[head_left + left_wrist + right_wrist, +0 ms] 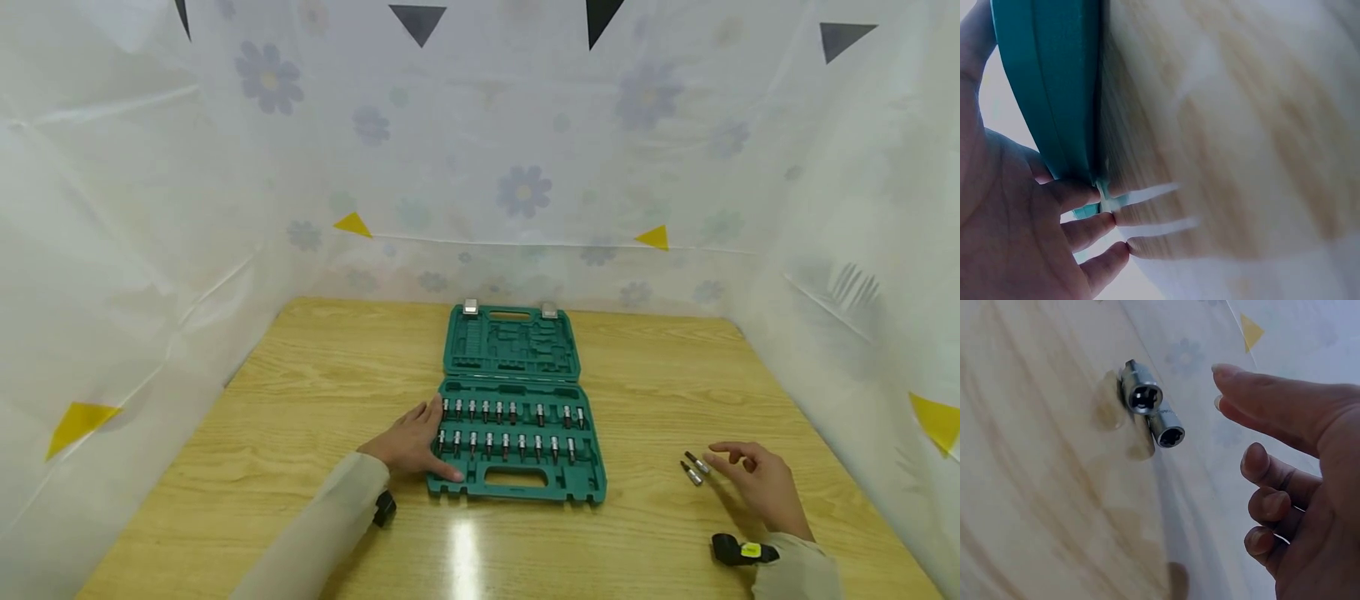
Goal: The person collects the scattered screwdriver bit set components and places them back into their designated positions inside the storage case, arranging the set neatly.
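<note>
A green socket-set case (517, 492) lies open on the table, two rows of socket bits (506, 442) in its near half. My left hand (408, 442) rests against the case's left side, thumb lying over the near left corner. In the left wrist view its fingertips (1104, 222) touch the tabletop beside the green case wall (1054, 81). Two loose metal bit sockets lie side by side at the right, one (1141, 390) slightly ahead of the other (1167, 428). Just right of them hovers my right hand (761, 483), holding nothing, thumb and index finger extended close together.
The case's lid (512, 342) is folded back flat, with moulded slots and two latches at its far edge. Pale plastic sheeting (480, 150) with flower prints encloses the wooden table (315, 375) at the back and sides. Each wrist carries a black camera (735, 550).
</note>
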Demonstrator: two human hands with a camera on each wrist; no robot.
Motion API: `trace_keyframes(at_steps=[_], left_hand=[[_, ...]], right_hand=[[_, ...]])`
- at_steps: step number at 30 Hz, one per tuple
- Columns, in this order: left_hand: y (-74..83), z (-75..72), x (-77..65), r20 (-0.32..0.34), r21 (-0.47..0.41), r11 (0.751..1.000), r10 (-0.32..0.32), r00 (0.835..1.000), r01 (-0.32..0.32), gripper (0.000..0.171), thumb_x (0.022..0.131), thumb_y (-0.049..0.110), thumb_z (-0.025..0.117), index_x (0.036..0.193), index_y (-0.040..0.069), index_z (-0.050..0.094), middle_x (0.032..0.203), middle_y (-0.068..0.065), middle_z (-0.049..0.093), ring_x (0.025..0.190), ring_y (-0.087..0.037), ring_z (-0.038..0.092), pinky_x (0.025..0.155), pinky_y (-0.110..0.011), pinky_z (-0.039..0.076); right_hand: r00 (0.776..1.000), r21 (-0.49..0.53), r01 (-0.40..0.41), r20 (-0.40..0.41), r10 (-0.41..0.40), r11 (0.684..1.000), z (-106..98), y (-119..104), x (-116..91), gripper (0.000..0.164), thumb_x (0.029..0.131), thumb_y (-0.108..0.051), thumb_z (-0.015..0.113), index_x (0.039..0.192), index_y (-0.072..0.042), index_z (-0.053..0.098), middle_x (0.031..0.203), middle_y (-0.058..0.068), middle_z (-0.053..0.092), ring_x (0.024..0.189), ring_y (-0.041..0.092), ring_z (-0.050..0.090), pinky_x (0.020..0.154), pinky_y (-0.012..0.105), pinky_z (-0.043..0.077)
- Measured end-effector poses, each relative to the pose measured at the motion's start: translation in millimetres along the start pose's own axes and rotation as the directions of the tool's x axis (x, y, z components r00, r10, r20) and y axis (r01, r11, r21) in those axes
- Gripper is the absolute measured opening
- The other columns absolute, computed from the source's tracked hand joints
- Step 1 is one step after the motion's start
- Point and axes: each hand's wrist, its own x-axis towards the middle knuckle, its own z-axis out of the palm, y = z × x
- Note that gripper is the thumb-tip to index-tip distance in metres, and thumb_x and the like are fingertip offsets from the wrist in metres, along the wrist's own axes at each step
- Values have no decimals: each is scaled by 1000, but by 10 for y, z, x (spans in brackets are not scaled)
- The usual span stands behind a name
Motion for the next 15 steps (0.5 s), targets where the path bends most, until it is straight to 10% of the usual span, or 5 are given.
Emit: trace_keyframes(at_steps=[15], left_hand=[[-15,-1,6,-1,11,1000,8,1000,-8,129,71,70,71,154,1,0,161,-16,0,146,-37,7,115,-52,14]], right_hand=[[977,8,-107,187,104,994,21,116,-7,53,90,-45,66,119,-1,66,86,7,60,67,16,47,60,31,42]])
